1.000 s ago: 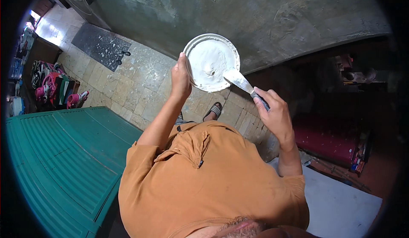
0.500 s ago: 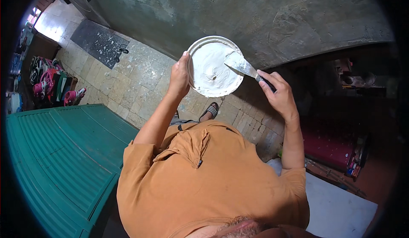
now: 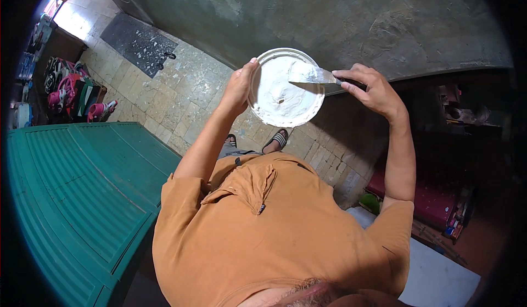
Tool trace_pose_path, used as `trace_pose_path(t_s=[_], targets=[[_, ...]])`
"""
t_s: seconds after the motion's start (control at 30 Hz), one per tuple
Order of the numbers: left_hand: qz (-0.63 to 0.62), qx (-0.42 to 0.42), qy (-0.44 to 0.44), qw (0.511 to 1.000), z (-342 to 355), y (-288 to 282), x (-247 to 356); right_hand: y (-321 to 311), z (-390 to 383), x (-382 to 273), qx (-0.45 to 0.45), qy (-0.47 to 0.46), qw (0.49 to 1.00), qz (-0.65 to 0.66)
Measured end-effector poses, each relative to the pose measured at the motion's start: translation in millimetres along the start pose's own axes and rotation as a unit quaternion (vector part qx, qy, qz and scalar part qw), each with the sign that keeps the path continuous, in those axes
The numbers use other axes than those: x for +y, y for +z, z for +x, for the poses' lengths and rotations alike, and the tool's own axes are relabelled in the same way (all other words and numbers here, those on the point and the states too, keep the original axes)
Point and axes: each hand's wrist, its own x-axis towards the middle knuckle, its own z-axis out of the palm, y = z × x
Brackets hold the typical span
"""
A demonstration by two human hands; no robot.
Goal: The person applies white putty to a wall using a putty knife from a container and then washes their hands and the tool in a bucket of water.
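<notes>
My left hand (image 3: 239, 87) grips the left rim of a round white tub or lid (image 3: 254, 102), held out in front of me at about waist height. White paste (image 3: 279, 84), like wall putty, covers its inside, with a small dimple near the middle. My right hand (image 3: 375, 89) is closed around the dark handle of a putty knife (image 3: 321, 77). Its metal blade points left and lies over the paste, smeared with white. The underside of the tub and most of my left fingers are hidden.
A rough grey-green plastered wall (image 3: 329, 21) rises just beyond the tub. Stone floor tiles (image 3: 153, 101) carry white splatters, and a dark mat (image 3: 134, 40) lies far left. A green corrugated panel (image 3: 82, 180) stands near left. At right sits a dark red object (image 3: 417, 191) by a white board (image 3: 439, 274).
My right hand has moved right and slightly up, turning the putty knife so its blade lies more level across the paste. The tub has shifted a little right in view.
</notes>
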Motion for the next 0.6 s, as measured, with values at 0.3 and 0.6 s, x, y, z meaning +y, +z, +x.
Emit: trace_pose_path(t_s=[0.3, 0.6], targets=[[-0.025, 0.007, 0.017, 1.0, 0.6, -3.5, -5.5, -5.8, -0.6, -44.9, -0.035, -0.049, 0.993, -0.098], [-0.032, 0.024, 0.038, 0.999, 0.6, -4.2, -8.0, 27.4, -11.4, -60.5, 0.014, -0.034, 0.997, -0.069]])
